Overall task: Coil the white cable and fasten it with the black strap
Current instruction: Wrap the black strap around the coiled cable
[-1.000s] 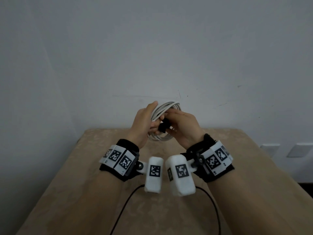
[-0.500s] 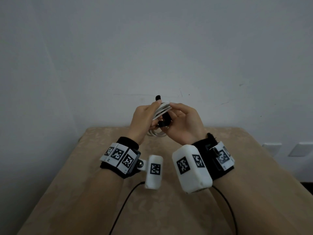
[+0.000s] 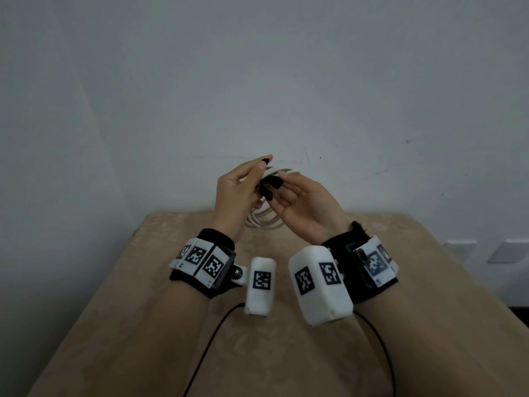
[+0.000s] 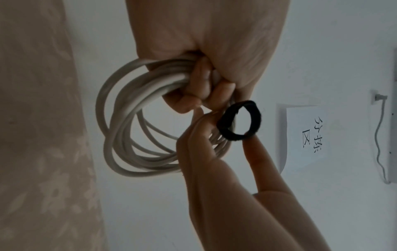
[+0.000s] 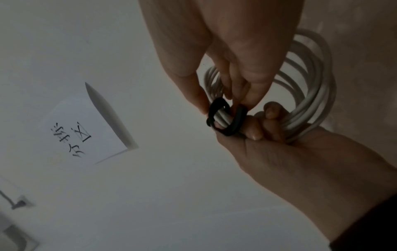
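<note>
Above the tabletop (image 3: 286, 353), the left hand (image 3: 234, 196) grips the white cable (image 4: 120, 118) coil; just beside it, the right hand (image 3: 303, 204) pinches the black strap (image 4: 238, 120) looped around the strands.

The cable (image 4: 120, 118) in my left grip (image 4: 206, 56) looks like smooth plastic-sheathed cord, off-white with a soft sheen along each loop. The strap (image 4: 238, 122) my right grip (image 5: 227, 56) pinches is matt black with a fuzzy, cloth-like edge. Under my arms the counter (image 3: 286, 368) wears a beige cloth, matt, woven with a faint leaf pattern. The wall (image 3: 257, 81) is flat, matt paint with a few scuffs. A paper sheet (image 5: 86, 129) on it is matt, with handwritten ink.
</note>
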Action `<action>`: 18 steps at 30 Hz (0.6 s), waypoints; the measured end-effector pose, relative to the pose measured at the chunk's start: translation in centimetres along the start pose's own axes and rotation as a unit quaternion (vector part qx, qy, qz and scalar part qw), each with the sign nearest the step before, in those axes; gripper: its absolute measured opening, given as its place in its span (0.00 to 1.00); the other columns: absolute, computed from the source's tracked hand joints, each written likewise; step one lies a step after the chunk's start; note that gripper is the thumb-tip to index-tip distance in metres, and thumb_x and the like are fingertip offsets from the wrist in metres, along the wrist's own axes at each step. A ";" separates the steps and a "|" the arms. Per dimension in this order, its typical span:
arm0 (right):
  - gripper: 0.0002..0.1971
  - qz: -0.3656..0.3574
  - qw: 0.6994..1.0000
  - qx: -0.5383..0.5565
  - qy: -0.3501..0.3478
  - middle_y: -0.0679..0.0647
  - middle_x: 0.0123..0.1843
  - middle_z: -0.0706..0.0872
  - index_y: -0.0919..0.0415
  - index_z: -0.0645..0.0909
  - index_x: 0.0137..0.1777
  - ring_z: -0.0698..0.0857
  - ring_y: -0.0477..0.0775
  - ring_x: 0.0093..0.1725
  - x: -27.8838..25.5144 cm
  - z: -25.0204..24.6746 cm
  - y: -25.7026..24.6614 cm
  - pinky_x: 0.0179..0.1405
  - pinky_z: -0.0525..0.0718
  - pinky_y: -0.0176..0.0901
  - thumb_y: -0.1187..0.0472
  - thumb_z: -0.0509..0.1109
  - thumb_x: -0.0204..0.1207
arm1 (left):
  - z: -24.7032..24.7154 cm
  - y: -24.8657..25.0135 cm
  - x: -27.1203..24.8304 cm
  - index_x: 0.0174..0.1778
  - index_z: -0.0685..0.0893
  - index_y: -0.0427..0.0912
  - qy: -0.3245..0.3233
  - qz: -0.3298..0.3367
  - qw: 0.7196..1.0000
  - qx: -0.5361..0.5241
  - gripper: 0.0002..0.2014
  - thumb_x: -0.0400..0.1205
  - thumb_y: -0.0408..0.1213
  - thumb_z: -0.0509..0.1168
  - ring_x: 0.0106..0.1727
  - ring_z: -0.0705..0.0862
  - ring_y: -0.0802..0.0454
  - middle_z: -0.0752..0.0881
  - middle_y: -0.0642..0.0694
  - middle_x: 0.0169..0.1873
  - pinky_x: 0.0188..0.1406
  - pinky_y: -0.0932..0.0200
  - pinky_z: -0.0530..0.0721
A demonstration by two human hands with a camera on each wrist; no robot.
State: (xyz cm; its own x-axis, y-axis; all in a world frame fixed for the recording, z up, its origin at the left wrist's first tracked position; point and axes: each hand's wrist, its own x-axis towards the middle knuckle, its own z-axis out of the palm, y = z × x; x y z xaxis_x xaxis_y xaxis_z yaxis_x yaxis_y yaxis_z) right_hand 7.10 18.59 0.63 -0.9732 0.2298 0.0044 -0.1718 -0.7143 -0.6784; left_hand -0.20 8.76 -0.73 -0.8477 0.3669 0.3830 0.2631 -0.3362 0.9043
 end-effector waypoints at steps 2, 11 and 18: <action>0.06 -0.011 0.999 -0.044 -0.006 0.60 0.43 0.90 0.68 0.83 0.48 0.90 0.53 0.44 0.1 -0.1 -0.1 0.50 0.89 0.40 0.68 0.64 0.80 | -0.2 0.1 0.1 0.54 0.88 0.44 0.013 -0.001 1.000 -0.004 0.10 0.84 0.37 0.62 0.18 0.66 0.59 0.78 0.47 0.27 0.19 0.64 0.69; 0.05 -0.103 0.837 -0.537 -0.015 0.49 0.34 0.84 0.59 0.84 0.38 0.83 0.45 0.35 -1.1 -0.4 -1.6 0.43 0.88 0.43 0.63 0.78 0.71 | -0.3 -0.1 0.1 0.55 0.90 0.46 0.056 -0.011 0.998 0.034 0.11 0.83 0.39 0.64 0.22 0.69 0.57 0.83 0.52 0.29 0.18 0.63 0.68; 0.03 -0.136 0.857 -0.488 -0.097 0.66 0.49 0.84 0.63 0.82 0.43 0.82 0.58 0.44 -1.8 -1.0 -3.8 0.50 0.87 0.52 0.68 0.74 0.73 | 0.1 0.1 0.0 0.50 0.90 0.47 0.035 -0.025 0.999 0.019 0.09 0.83 0.36 0.63 0.18 0.65 0.60 0.77 0.55 0.22 0.18 0.64 0.65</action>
State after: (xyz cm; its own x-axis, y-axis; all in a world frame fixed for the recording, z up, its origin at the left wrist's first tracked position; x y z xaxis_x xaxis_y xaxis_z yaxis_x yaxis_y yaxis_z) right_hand 9.62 21.60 2.50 -0.9407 0.1188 0.3176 -0.2787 0.2628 -0.9237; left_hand -0.16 8.79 -0.57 -0.8905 0.3198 0.3237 0.2351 -0.2856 0.9291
